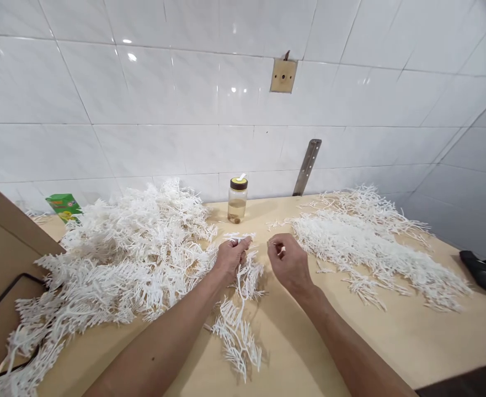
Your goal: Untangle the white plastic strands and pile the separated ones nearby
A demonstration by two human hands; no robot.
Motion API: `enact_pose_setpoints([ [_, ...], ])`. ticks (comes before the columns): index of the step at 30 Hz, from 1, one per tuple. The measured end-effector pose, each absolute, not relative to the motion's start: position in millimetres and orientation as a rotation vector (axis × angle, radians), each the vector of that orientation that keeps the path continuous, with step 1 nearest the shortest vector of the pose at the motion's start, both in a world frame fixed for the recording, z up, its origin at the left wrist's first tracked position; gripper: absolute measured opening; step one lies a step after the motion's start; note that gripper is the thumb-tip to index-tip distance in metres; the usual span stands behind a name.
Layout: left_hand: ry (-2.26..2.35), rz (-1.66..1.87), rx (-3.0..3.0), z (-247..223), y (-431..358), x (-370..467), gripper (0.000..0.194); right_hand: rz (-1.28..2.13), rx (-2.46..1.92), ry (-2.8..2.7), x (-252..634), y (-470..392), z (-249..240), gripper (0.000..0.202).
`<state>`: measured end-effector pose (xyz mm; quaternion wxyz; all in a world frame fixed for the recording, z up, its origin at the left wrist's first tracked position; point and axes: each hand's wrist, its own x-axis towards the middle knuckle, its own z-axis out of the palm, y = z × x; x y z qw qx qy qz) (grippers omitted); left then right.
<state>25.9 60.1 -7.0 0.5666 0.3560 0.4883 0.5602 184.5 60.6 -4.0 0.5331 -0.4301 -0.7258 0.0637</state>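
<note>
My left hand (pixel 228 260) is closed on a white branched plastic strand (pixel 236 331). Its short tips stick out past the thumb, and the rest hangs below the hand onto the table. To the right, apart from it, my right hand (pixel 291 266) is pinched, with thumb and forefinger together. Whatever may be between those fingertips is too small to make out. A big tangled heap of white branched strands (pixel 131 264) lies beside my left hand. Beyond my right hand spreads a flatter pile of thin white pieces (pixel 362 242).
A clear bottle (pixel 237 207) with a dark and yellow lid stands behind my hands on the wooden table (pixel 391 336). A metal strip (pixel 308 165) leans on the tiled wall. A green carton (pixel 64 206), a brown panel (pixel 11 237) and a black object (pixel 485 274) are at the sides.
</note>
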Motion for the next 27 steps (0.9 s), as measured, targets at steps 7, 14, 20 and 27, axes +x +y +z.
enact_pose_setpoints([
  [7, 1.117, 1.307, 0.836, -4, 58, 27, 0.05, 0.166, -1.264, -1.668, 211, 78, -11, 0.018],
  [14, 1.137, 1.274, 0.869, -2, 55, 29, 0.049, 0.907, -1.164, -1.723, 184, 61, -5, 0.033],
  [20, 1.175, 1.254, 0.963, 2, 50, 31, 0.048, 0.81, -1.166, -1.719, 179, 59, -5, 0.019],
  [27, 1.233, 1.331, 1.072, -8, 55, 32, 0.044, 0.41, -1.057, -1.843, 175, 59, -10, 0.013],
])
